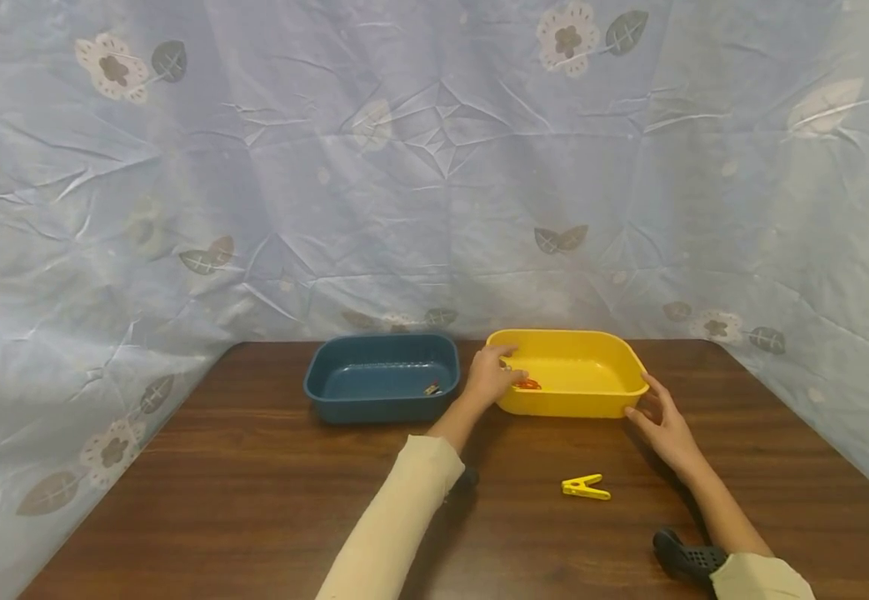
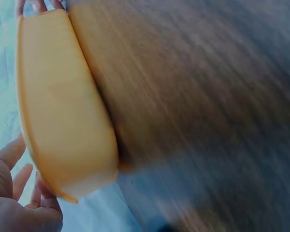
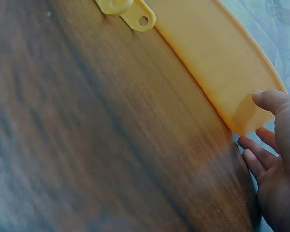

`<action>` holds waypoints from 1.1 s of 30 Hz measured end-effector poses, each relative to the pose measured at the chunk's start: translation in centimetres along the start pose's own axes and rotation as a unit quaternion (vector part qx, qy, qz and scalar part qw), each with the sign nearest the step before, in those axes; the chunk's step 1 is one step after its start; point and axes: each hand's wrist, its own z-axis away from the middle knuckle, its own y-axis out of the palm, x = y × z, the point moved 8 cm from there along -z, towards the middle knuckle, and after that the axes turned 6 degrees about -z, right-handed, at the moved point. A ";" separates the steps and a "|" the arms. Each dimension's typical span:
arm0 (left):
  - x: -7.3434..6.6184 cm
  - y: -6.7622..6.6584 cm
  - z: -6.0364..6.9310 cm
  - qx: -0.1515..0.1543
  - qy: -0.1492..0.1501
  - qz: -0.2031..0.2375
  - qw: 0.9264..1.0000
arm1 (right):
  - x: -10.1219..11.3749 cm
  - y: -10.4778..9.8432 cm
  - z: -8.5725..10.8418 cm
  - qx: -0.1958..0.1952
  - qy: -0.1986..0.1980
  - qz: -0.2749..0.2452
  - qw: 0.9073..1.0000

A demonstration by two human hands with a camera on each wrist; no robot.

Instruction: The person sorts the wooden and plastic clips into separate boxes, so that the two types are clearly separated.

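Note:
A yellow basin [image 1: 569,405] stands toward the table's back, with small red items [image 1: 528,384] lying inside its left end. My left hand [image 1: 488,377] is at that left end, fingers spread loosely over the rim; whatever lies under its fingertips is too small to make out. At the front right corner my right hand [image 1: 666,429] holds the basin, thumb against the front wall and fingers around the end. In the right wrist view the thumb [image 3: 270,100] lies near the rim. A yellow clothespin [image 1: 586,487] rests on the table between my forearms.
Left of the yellow basin stands a blue basin [image 1: 382,409] with a small item [image 1: 432,388] in its right side. Both are on a brown wooden table [image 1: 254,500]. A floral curtain [image 1: 404,208] hangs right behind them. A black perforated wrist mount [image 1: 685,558] is by my right sleeve.

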 end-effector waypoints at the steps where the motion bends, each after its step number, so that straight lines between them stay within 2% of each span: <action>1: 0.0 -0.1 0.1 0.000 0.003 0.010 1.000 | 0.0 0.0 0.0 -0.001 0.000 -0.001 1.000; 4: -0.3 -0.6 0.4 0.002 0.012 0.028 1.000 | -0.1 0.1 0.0 -0.001 -0.002 -0.004 1.000; 7: -1.0 -1.2 1.1 0.000 0.036 0.037 0.999 | 0.0 0.2 0.0 -0.001 -0.006 -0.006 1.000; 9: -1.8 -1.5 1.7 0.001 0.055 0.043 0.998 | 0.1 0.3 0.0 -0.002 -0.008 -0.009 1.000; 13: -3.3 -1.4 3.5 0.023 0.086 0.065 0.994 | 0.3 0.2 0.0 -0.003 -0.014 -0.014 1.000; 19: -5.1 0.6 6.7 0.074 0.114 0.094 0.986 | 0.6 0.2 0.2 0.000 -0.021 -0.022 1.000; 23: -5.8 2.5 8.8 0.127 0.092 0.147 0.977 | 0.5 0.1 0.2 0.000 -0.020 -0.015 1.000; 26: -6.2 3.6 9.9 0.149 0.077 0.168 0.971 | 0.3 0.0 0.2 -0.003 -0.013 0.001 1.000; 29: -6.3 4.5 10.6 0.154 0.076 0.162 0.972 | 0.3 -0.1 0.2 -0.007 -0.008 0.007 1.000; 33: -5.4 5.8 11.5 0.161 0.072 0.131 0.976 | 0.3 0.0 0.2 -0.004 -0.003 0.017 1.000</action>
